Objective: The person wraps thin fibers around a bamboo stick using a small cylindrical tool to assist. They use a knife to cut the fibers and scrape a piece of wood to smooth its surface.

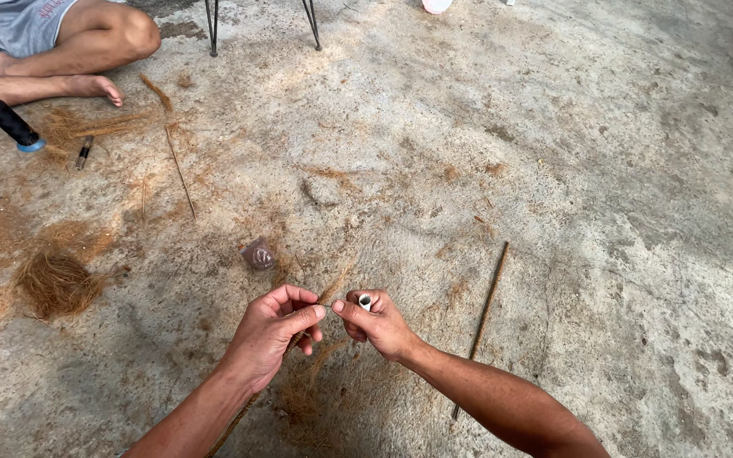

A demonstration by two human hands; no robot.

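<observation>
Left hand [271, 332]: fingers curled, thumb and forefinger pinched together on a thin twisted brown coir cord [299, 339]. The cord runs from the pinch down and left beneath the left forearm toward the bottom edge of the concrete floor [604, 170]; its loose frayed end rises just above and between the two hands.

Right hand [377, 324]: closed around a small white cylindrical tube [365, 301], whose open end shows above the curled fingers. The right thumb tip meets the left forefinger tip at the cord, so the two hands touch and the cord sits at their junction. Whether the right thumb also presses the cord cannot be told.

Just above the hands lies a small brown-grey cup [258, 254], tipped on its side. To the right of the right forearm lies a long thin brown stick [484, 321], aslant on the floor and well clear of the hand. Loose coir fibre is scattered under the hands.

Toward the left edge of the floor sits a round clump of brown coir fibre [57, 284]. Nearer the upper left corner lie a thin straight stalk [181, 172], a small dark pen-like object [84, 153] and a black cylindrical tool with a blue end [12, 124]. Another person's bare legs [61, 59] rest in the upper left corner. Two dark metal legs [214, 25] of a stand rise at the top edge.
</observation>
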